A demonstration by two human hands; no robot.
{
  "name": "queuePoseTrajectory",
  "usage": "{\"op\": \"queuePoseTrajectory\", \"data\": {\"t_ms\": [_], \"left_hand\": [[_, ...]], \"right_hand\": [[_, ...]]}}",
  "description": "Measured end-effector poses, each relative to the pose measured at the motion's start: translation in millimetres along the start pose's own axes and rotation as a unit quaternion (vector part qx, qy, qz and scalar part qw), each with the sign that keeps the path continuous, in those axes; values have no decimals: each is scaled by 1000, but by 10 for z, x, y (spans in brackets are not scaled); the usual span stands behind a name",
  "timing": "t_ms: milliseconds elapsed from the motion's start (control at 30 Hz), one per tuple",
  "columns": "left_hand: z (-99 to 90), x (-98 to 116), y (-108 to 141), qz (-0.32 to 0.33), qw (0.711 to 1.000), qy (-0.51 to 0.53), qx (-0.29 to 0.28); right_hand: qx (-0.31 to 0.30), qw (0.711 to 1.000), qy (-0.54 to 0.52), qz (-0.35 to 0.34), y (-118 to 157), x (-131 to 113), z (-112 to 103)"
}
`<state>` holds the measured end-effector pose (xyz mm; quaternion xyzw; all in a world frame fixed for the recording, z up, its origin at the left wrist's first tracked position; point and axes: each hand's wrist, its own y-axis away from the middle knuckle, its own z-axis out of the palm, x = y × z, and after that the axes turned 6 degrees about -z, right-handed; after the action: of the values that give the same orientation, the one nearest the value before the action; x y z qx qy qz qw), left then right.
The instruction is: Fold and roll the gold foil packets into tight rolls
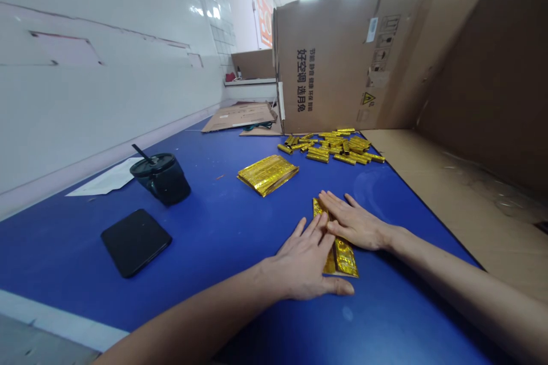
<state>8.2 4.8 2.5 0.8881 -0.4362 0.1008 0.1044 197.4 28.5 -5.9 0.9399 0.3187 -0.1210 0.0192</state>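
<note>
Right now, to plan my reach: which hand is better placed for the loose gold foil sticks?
Probably the right hand: it lies nearer the sticks, while the left hand sits farther back.

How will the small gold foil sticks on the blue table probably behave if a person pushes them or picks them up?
The loose gold sticks look narrow and rounded, so they will probably roll when pushed. Their shiny foil suggests they are light and perhaps slippery. The flat stack may slide as one block.
</note>
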Motion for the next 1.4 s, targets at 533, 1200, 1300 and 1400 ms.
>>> {"op": "queuePoseTrajectory", "data": {"t_ms": [533,1200,1300,1400], "left_hand": [[22,-7,5,5,1000,-20,5],[26,3,-2,1,1000,-22,2],[33,4,-6,1,999,-37,2],[36,6,-8,3,999,-44,2]], "right_hand": [[167,974,-126,84,-2,179,-53],[50,998,-27,28,76,156,-28],[52,998,-25,33,72,146,-35],[64,997,-30,40,54,87,-68]]}}
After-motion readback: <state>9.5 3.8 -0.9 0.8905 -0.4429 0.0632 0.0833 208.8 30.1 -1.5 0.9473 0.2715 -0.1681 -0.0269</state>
